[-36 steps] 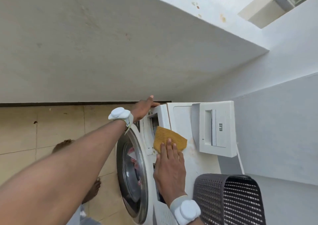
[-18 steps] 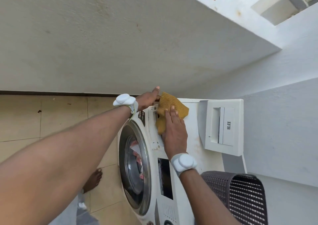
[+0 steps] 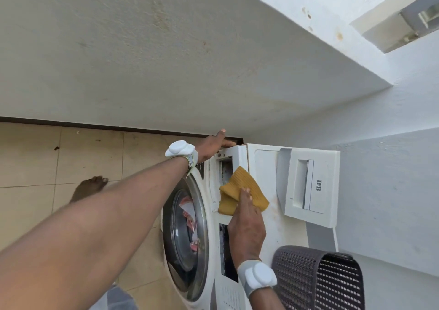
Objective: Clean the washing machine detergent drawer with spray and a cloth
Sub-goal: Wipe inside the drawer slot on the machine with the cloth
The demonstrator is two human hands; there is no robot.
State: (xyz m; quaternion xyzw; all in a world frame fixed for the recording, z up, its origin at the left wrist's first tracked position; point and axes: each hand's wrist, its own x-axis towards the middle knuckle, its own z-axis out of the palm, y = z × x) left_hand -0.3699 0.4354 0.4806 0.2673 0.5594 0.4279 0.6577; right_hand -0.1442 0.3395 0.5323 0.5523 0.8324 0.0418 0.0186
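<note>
The white washing machine fills the lower middle of the head view. Its detergent drawer slot stands open on the front panel. The removed white drawer, marked IFB, lies on the machine's top. A mustard-yellow cloth is folded over the front top edge beside the slot. My right hand presses the cloth with straight fingers. My left hand rests on the machine's far corner next to the wall, thumb stretched out. No spray bottle is in view.
A dark perforated laundry basket stands on the machine's top near me. The round door shows clothes behind its glass. A white wall runs close behind the far corner. My bare foot is on the beige tiled floor.
My right hand has slid the cloth back from the machine's far corner toward me along the slot's edge. My left hand has stayed at the corner.
</note>
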